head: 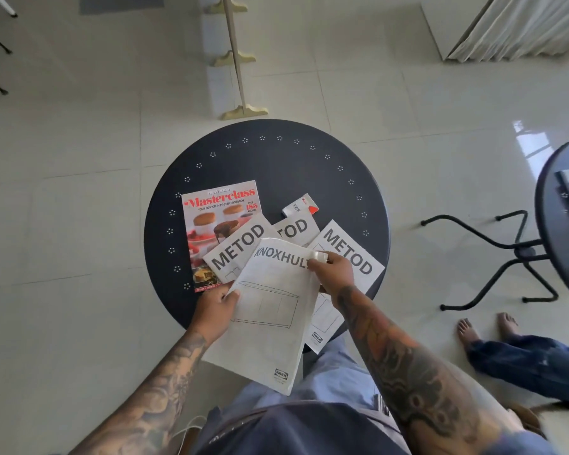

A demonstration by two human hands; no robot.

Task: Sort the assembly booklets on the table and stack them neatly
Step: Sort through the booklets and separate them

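A white KNOXHULT booklet [270, 310] is lifted off the near edge of the round black table [276, 159]. My left hand [215, 310] grips its left edge and my right hand [334, 270] pinches its top right corner. Under it lie three white METOD booklets: one at the left [233, 251], one in the middle [296, 228], one at the right [352, 254]. A small white and red leaflet [301, 206] lies behind them. A red Masterclass cookbook [217, 218] lies flat at the left, partly under the left METOD booklet.
A second dark round table [558, 224] with black legs stands at the right. Another person's bare feet [486, 326] and jeans are on the tiled floor near it. A wooden stand [240, 77] rises behind the table. My own lap is just below the table edge.
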